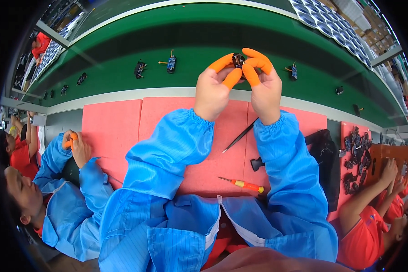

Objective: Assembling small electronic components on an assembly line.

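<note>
Both my hands are raised over the near edge of the green conveyor belt, orange finger cots on thumbs and fingertips. Between them sits a small dark electronic assembly [238, 60], partly hidden by the fingers. My left hand [216, 88] pinches it from the left with thumb and finger. From the right, my right hand [264, 86] grips its other side, fingertips pressed together. Below my hands, black tweezers [239, 137] lie slantwise on the pink foam mat [167, 118]. Closer to me is a screwdriver [241, 183] with a yellow and red handle.
Several small circuit-board assemblies [170, 62] are spaced along the green belt [109, 68]. A black cloth [323, 158] lies right of my right arm, beside a pile of dark assemblies [359, 154]. Co-workers sit close on both sides; one blue sleeve [72, 208] is at my left.
</note>
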The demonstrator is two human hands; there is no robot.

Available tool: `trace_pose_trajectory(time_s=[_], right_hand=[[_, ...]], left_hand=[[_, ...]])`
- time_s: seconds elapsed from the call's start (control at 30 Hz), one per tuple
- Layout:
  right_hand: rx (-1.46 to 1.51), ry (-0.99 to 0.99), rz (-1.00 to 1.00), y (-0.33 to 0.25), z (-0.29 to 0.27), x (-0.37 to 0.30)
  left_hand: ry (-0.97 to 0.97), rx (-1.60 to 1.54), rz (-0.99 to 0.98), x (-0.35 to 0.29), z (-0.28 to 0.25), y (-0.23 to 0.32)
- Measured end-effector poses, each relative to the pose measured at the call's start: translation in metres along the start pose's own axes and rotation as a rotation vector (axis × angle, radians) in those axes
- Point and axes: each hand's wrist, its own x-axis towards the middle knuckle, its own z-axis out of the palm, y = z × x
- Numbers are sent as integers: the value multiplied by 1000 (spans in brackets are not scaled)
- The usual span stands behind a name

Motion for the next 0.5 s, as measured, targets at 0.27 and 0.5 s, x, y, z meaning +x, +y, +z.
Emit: trace_pose_trajectory(time_s=[0.27, 0.5], right_hand=[[-100, -104, -125, 2, -5, 1], [94, 95, -13, -3, 12, -5]], left_hand=[[-4, 87, 85, -1, -3, 0], [28, 160, 113, 1, -4, -4]])
